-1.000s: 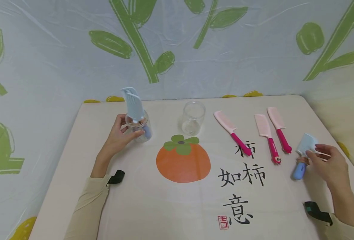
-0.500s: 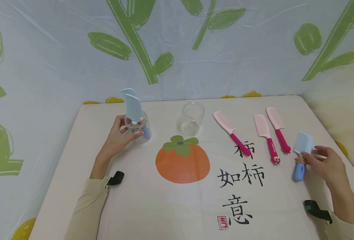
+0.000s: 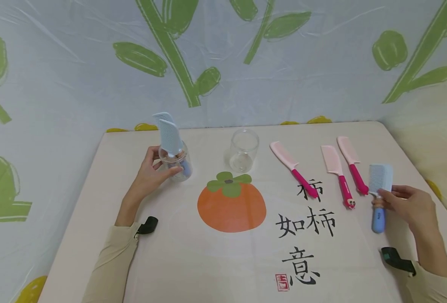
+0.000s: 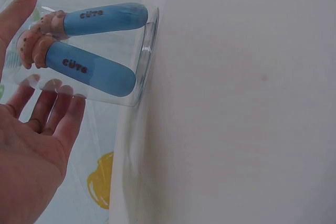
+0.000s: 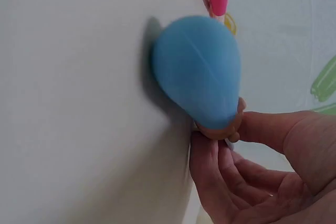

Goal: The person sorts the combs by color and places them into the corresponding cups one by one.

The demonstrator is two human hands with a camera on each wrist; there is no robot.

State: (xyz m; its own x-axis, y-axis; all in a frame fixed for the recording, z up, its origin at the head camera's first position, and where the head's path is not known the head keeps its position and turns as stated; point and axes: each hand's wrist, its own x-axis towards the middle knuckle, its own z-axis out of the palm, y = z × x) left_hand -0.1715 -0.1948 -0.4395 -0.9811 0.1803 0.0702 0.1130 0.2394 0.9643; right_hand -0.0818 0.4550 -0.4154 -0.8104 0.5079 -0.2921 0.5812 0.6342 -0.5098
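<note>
On the left, my left hand (image 3: 149, 174) grips a clear jar (image 3: 180, 174) with thumb and fingers on either side. Two light blue combs (image 3: 171, 138) stand in it, teeth ends up. Through the jar wall in the left wrist view, their blue handles (image 4: 92, 69) show at the bottom. At the right, my right hand (image 3: 416, 206) pinches another light blue comb (image 3: 381, 179) at its brown neck between thumb and fingers. That comb's rounded blue handle (image 5: 197, 69) fills the middle of the right wrist view, close to the tabletop.
A second clear jar (image 3: 244, 150) stands at the back middle of the table (image 3: 208, 265). Between it and my right hand lie three pink combs (image 3: 331, 160) with dark pink handles. A persimmon print (image 3: 231, 210) and black characters mark the tabletop. Behind rises a leaf-patterned sheet (image 3: 94, 97).
The blue comb in my right hand has turned from a slant to nearly straight, its toothed end shifting left and its teeth now plainly visible. My left hand and the jar keep their place.
</note>
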